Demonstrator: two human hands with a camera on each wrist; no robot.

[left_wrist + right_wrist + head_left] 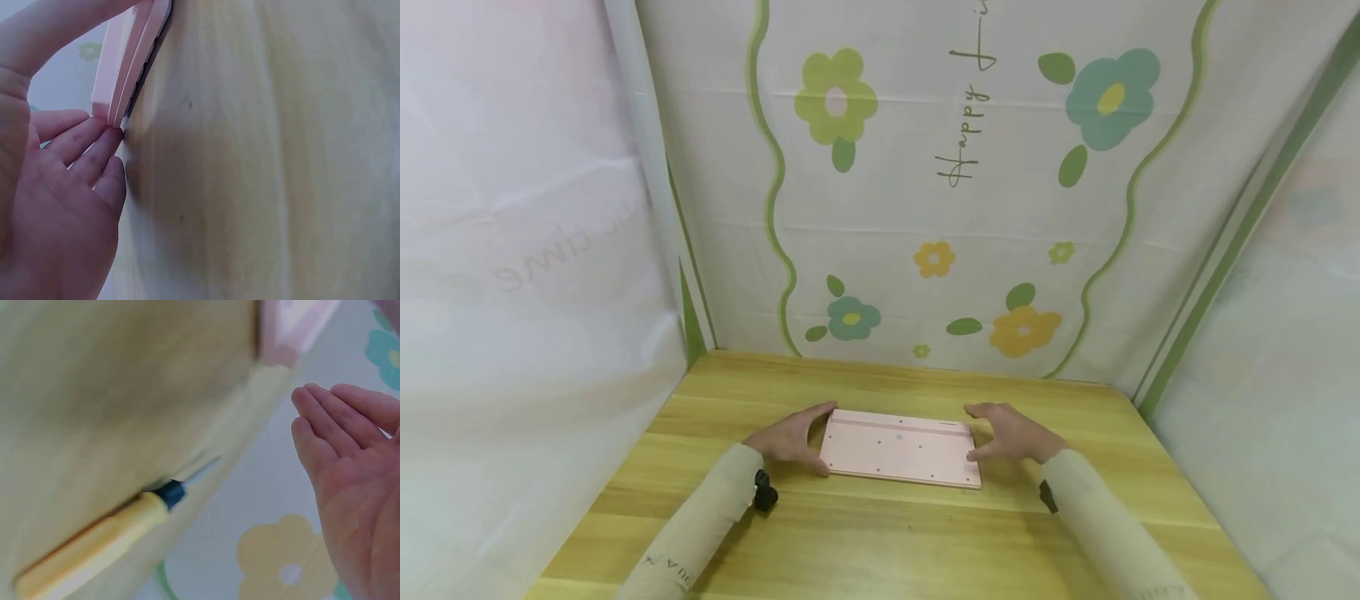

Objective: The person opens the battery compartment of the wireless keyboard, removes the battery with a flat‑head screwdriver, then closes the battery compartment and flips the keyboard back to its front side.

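Pink panel [887, 454]: a flat rectangle lying on the wooden table [850, 550]; small dark dots and a darker strip mark its upper face (dark parts show beneath it in the left wrist view).
Left hand [788, 435]: curved round the panel's left end in a wide grip, my thumb at its near corner and my fingertips touching the far one.
Right hand [1017, 433]: spread wide at the panel's right end and holding nothing; my fingers are nearly straight, their tips just clear of the panel, though I cannot tell whether the thumb touches it.
Yellow-handled screwdriver [115, 532]: on the table off the panel's right end, apart from it, with a black collar and a slim metal shaft.
Sleeves [700, 517]: pale, lettered, on the near side of the panel, one toward each end.
Black device [765, 493]: at my left cuff, nearer me than the panel's left end.
Floral backdrop [880, 192]: upright beyond the panel, printed with green, blue and orange flowers.
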